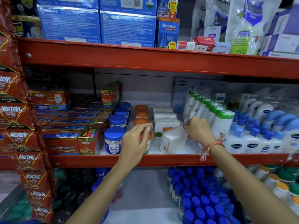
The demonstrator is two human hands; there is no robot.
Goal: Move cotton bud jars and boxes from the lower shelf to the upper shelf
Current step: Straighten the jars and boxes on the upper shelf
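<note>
On the middle red shelf (161,160) stand blue-lidded cotton bud jars (114,139) in a row, orange-lidded jars (141,121) behind one another, and stacked clear cotton bud boxes (166,122). My left hand (135,143) is in front of the foremost orange-lidded jar (148,143), fingers apart and curved over its lid, hiding most of it. My right hand (199,130) grips the top right corner of a clear cotton bud box (174,139), which is tilted at the shelf front. The upper red shelf (145,59) runs above.
Blue Odomos cartons (127,28) and small boxes (203,44) fill the upper shelf. Mortein boxes (64,135) lie left of the jars; lotion bottles (223,122) and Cetaphil bottles (252,143) stand right. Mortein packets (14,110) hang at left. Blue-capped bottles (202,199) sit below.
</note>
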